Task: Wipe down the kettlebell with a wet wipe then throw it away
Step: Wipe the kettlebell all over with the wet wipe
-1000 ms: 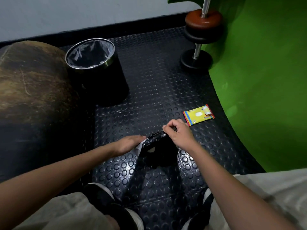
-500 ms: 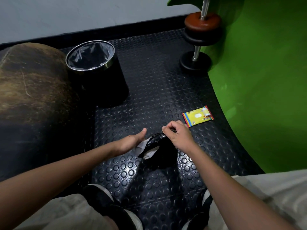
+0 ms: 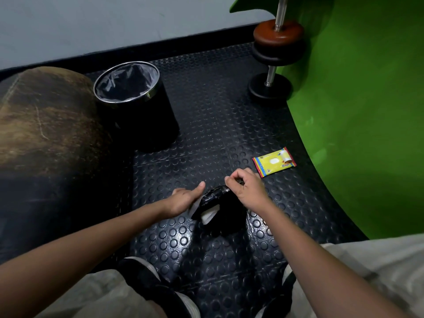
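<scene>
A black kettlebell (image 3: 226, 216) stands on the studded rubber floor in front of me. My right hand (image 3: 246, 190) is closed on the top of its handle. My left hand (image 3: 184, 199) presses a white wet wipe (image 3: 207, 215) against the kettlebell's left side, thumb raised; part of the wipe shows through the handle opening. A black bin (image 3: 137, 106) with a steel rim and a grey liner stands at the far left. The yellow wipes pack (image 3: 274, 161) lies on the floor just beyond my right hand.
A large brown padded object (image 3: 46, 125) fills the left. A green curved wall (image 3: 355, 111) closes the right side. A dumbbell (image 3: 274, 63) stands on end at the far right corner. My knees and shoes are at the bottom edge.
My left hand with the wipe has slid a little along the kettlebell's left side and its thumb has lifted. My right hand has stayed on the handle.
</scene>
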A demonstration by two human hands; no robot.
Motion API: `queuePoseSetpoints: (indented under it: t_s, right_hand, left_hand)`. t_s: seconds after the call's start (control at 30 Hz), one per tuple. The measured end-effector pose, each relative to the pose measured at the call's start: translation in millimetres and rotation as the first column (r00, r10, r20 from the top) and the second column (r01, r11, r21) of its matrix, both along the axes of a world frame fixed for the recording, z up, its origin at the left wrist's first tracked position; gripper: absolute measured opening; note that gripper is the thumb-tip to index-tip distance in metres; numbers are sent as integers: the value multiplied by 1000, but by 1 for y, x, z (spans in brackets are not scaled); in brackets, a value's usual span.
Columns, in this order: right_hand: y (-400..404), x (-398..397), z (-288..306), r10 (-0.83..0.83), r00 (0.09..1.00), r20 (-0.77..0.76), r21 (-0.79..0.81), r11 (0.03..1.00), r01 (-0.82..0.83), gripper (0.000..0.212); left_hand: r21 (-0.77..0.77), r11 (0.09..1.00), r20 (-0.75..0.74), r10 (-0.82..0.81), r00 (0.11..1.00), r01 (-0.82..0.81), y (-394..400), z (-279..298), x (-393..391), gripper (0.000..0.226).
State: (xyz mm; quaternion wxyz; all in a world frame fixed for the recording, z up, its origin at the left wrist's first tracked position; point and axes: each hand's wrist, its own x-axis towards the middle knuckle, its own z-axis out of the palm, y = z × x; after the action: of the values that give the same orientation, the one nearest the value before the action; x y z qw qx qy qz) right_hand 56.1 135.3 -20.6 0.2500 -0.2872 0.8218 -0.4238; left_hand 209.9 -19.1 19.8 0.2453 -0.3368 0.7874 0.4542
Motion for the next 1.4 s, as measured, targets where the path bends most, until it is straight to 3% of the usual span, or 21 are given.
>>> queuePoseSetpoints:
  t_s: [0.1, 0.33, 0.5, 0.63, 0.77, 0.87, 0.93, 1.0, 1.07, 1.23, 1.33, 1.4]
  right_hand:
    - [1, -1, -1, -6, 1000, -2, -16, 1000, 6, 40]
    - [-1, 0, 0, -11, 1000, 5, 1, 1000, 11, 40]
    - [-2, 1, 2, 5, 1000, -6, 27, 1000, -5, 26]
    - [-2, 0, 2, -5, 1000, -11, 23, 1000, 5, 30]
    - [-1, 4, 3, -8, 999, -33, 53, 999, 10, 38]
    - [3, 8, 2, -29, 999, -32, 47, 998, 31, 41]
    - [5, 9, 3, -50, 998, -25, 45, 998, 51, 41]
    - [6, 11, 5, -68, 997, -27, 49, 996, 69, 32]
    - [5, 13, 5, -77, 996, -43, 61, 995, 79, 26]
    - [6, 19, 7, -84, 993, -86, 127, 987, 94, 29]
    - [12, 27, 7, -103, 990, -92, 141, 983, 116, 34]
    - [17, 32, 7, -118, 991, -62, 116, 985, 125, 37]
  left_hand:
    - [36, 996, 41, -79, 996, 77, -3, 6, -9, 97]
    - [171, 984, -74, -35, 997, 47, -5, 11, -9, 80]
    - [-68, 995, -64, -82, 995, 78, -13, -1, -4, 70]
    - [99, 995, -127, 34, 991, -22, -2, 10, -15, 61]
    - [75, 996, -195, -29, 980, 44, -4, 14, -12, 36]
    - [-85, 961, -168, -273, 947, 262, -17, 21, 1, 33]
    - [-318, 870, -167, -443, 881, 377, -16, 31, 7, 30]
    - [-540, 744, -163, -551, 818, 393, -6, 33, 9, 26]
    - [-660, 665, -121, -553, 824, 350, 10, 28, 13, 21]
    - [-757, 610, -238, -592, 770, 236, 26, 17, 21, 19]
    - [-761, 578, -190, -634, 749, 296, 5, 11, 23, 32]
    - [-810, 505, -139, -658, 740, 297, -3, 0, 28, 29]
